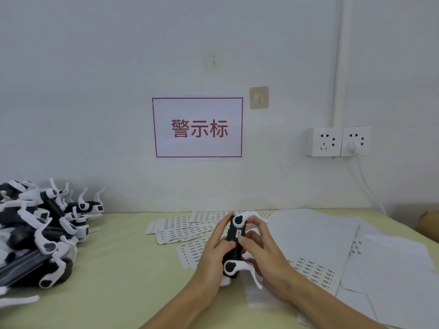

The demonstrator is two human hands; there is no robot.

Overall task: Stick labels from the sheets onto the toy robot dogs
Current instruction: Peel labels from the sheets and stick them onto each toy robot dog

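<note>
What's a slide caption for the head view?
Both hands press a label onto a toy robot dog.

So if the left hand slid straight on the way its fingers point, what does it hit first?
Probably the label sheets fanned out just beyond the toy robot dog that the left hand holds. Its fingers point up and away toward the wall. Depth is unclear.

Bare table [123,269] lies open between the heap of toy robot dogs [40,233] on the left and the label sheets [180,230] at centre. To the right, overlapping blank sheets [380,269] cover the surface. A wall [95,91] closes off the far edge.
</note>
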